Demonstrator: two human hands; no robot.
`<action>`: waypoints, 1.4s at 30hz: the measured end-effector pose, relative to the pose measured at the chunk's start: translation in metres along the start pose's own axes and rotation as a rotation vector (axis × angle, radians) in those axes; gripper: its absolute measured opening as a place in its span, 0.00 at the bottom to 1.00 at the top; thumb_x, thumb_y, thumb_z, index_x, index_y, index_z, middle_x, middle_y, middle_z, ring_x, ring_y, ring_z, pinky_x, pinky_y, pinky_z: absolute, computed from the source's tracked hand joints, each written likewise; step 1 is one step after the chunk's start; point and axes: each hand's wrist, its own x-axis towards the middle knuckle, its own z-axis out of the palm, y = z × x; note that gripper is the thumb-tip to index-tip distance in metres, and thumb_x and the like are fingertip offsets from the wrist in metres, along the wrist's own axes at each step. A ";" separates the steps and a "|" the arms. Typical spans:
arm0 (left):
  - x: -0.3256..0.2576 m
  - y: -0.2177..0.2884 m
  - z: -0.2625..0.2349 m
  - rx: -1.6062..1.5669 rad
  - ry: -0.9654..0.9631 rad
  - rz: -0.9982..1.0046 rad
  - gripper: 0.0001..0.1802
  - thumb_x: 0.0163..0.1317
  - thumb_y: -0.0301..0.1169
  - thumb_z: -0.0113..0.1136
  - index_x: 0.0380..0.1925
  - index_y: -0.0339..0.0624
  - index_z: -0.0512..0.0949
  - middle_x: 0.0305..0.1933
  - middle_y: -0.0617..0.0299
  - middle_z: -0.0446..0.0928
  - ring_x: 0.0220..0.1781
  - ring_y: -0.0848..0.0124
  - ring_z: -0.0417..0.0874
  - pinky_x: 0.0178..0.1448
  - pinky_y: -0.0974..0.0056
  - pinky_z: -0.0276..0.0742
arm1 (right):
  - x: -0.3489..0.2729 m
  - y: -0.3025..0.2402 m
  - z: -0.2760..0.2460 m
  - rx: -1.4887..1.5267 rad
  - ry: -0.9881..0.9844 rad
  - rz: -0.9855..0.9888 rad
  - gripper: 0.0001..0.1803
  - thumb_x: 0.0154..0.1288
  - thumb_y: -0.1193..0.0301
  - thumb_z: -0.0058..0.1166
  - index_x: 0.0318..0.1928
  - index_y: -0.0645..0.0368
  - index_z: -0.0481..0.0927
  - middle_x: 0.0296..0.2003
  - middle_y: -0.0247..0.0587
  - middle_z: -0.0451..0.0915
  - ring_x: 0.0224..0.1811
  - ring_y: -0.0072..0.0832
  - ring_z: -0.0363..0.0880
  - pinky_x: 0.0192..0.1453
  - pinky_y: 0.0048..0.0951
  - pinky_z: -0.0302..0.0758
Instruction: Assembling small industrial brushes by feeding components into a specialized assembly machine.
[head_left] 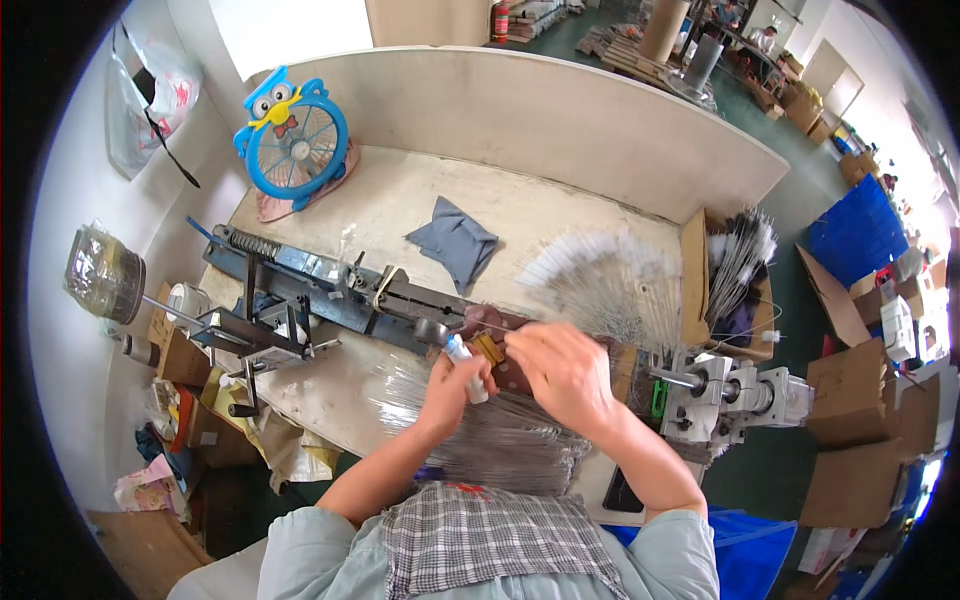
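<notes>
I see a small white plastic bottle with a blue cap [464,365] in my left grip [452,385]. Beneath it lies a sheaf of thin silver-grey metal wires [520,445]. The long steel machine [320,290] is dark blue-grey; the folded cloth [455,243] is slate grey. The owl-shaped plastic fan [293,137] is bright blue with yellow trim. The tabletop [400,200] is pale beige. My apron [480,540] is grey-and-white checked.

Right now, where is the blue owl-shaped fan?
In the head view, the blue owl-shaped fan stands at the far left corner of the workbench, against the back panel, beyond the blue metal machine and left of the grey cloth.
</notes>
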 end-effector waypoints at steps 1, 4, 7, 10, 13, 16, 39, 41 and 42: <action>-0.001 0.003 0.002 0.014 0.004 0.004 0.08 0.54 0.27 0.59 0.31 0.35 0.74 0.29 0.57 0.79 0.33 0.76 0.79 0.35 0.68 0.75 | -0.011 0.000 0.002 0.010 0.011 0.001 0.09 0.50 0.75 0.62 0.35 0.59 0.82 0.30 0.38 0.81 0.34 0.35 0.79 0.37 0.32 0.76; 0.011 0.015 -0.015 0.934 -0.049 0.176 0.07 0.48 0.24 0.61 0.25 0.38 0.72 0.22 0.61 0.76 0.25 0.75 0.78 0.28 0.68 0.74 | -0.032 0.008 0.032 0.179 -0.089 0.115 0.10 0.52 0.73 0.61 0.37 0.58 0.81 0.32 0.40 0.80 0.34 0.38 0.80 0.35 0.34 0.77; 0.009 0.025 -0.009 1.059 -0.082 0.323 0.06 0.49 0.25 0.61 0.23 0.37 0.72 0.21 0.62 0.76 0.25 0.75 0.78 0.28 0.68 0.73 | -0.027 0.025 0.068 -0.044 -0.188 0.263 0.11 0.54 0.70 0.59 0.38 0.57 0.80 0.32 0.39 0.77 0.35 0.39 0.79 0.34 0.36 0.77; 0.002 0.031 -0.041 0.897 -0.044 0.264 0.11 0.55 0.27 0.61 0.36 0.35 0.71 0.28 0.60 0.76 0.28 0.73 0.78 0.33 0.67 0.75 | -0.025 0.023 0.068 0.019 -0.280 0.168 0.11 0.54 0.68 0.58 0.38 0.58 0.78 0.31 0.41 0.75 0.36 0.42 0.78 0.35 0.39 0.76; -0.014 0.055 -0.087 0.403 0.275 0.100 0.14 0.64 0.38 0.55 0.44 0.41 0.69 0.35 0.59 0.76 0.36 0.73 0.78 0.39 0.69 0.75 | -0.029 0.029 0.051 0.065 -0.347 0.170 0.10 0.53 0.70 0.59 0.36 0.58 0.77 0.32 0.40 0.74 0.36 0.40 0.77 0.36 0.37 0.76; -0.028 0.072 -0.155 0.015 0.421 0.051 0.17 0.61 0.45 0.58 0.40 0.44 0.73 0.31 0.66 0.75 0.29 0.76 0.76 0.36 0.71 0.73 | -0.030 0.029 0.041 0.150 -0.345 0.178 0.10 0.52 0.71 0.60 0.35 0.60 0.78 0.32 0.44 0.75 0.34 0.43 0.76 0.37 0.37 0.75; -0.018 0.009 0.026 0.093 -0.115 -0.015 0.10 0.63 0.32 0.57 0.36 0.35 0.79 0.30 0.61 0.79 0.29 0.77 0.76 0.35 0.72 0.73 | -0.008 0.031 -0.039 0.145 -0.183 0.436 0.11 0.56 0.75 0.58 0.40 0.62 0.80 0.34 0.47 0.80 0.36 0.40 0.79 0.40 0.31 0.75; -0.006 0.000 0.043 0.115 -0.201 0.019 0.11 0.64 0.33 0.57 0.37 0.35 0.79 0.31 0.61 0.79 0.29 0.78 0.76 0.35 0.72 0.72 | -0.018 0.038 -0.040 0.308 -0.200 0.566 0.11 0.58 0.73 0.58 0.42 0.62 0.80 0.33 0.45 0.81 0.35 0.34 0.80 0.39 0.29 0.74; 0.001 -0.006 0.046 0.128 -0.200 0.035 0.10 0.64 0.32 0.56 0.38 0.35 0.79 0.32 0.61 0.79 0.28 0.78 0.75 0.34 0.73 0.72 | -0.019 0.037 -0.044 0.339 -0.210 0.609 0.12 0.59 0.73 0.57 0.44 0.62 0.80 0.33 0.44 0.82 0.34 0.28 0.79 0.39 0.27 0.74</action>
